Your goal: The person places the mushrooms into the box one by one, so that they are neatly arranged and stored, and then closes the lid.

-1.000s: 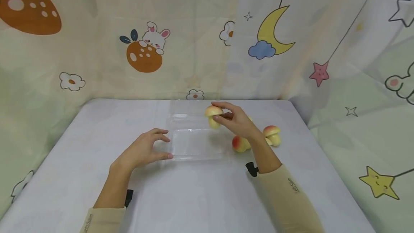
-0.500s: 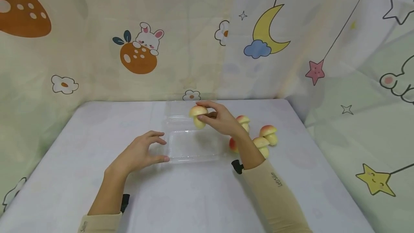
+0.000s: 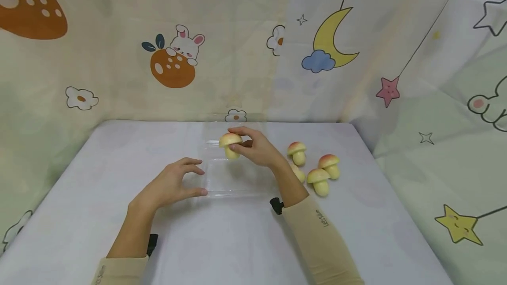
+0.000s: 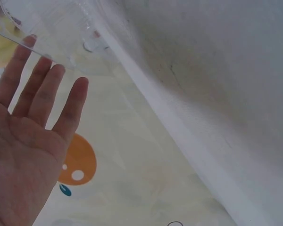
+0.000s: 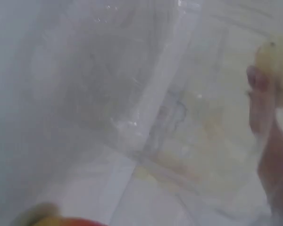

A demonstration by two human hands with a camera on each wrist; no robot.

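My right hand (image 3: 258,148) pinches a yellow toy mushroom (image 3: 229,139) by its cap and stem, above a clear plastic container (image 3: 242,193). The mushroom's cap is up and its stem points down. In the right wrist view, the thumb (image 5: 260,106) shows at the right against the pale yellow mushroom, blurred. My left hand (image 3: 168,187) is at the container's left edge, fingers spread apart from the thumb. Its fingers (image 4: 43,96) are extended in the left wrist view, with tips right at the clear plastic rim.
Right of the container, several more mushrooms stand or lean on the white table (image 3: 214,250): one at the back (image 3: 297,153), one with a red cap (image 3: 329,166), one in front (image 3: 318,181). Another mushroom (image 3: 299,173) is partly behind my right forearm. The container's lid (image 3: 214,130) lies open behind.
My right hand has carried the mushroom leftward across the container. The mushrooms on the right have come out from behind the forearm. The left hand has stayed at the container's edge.
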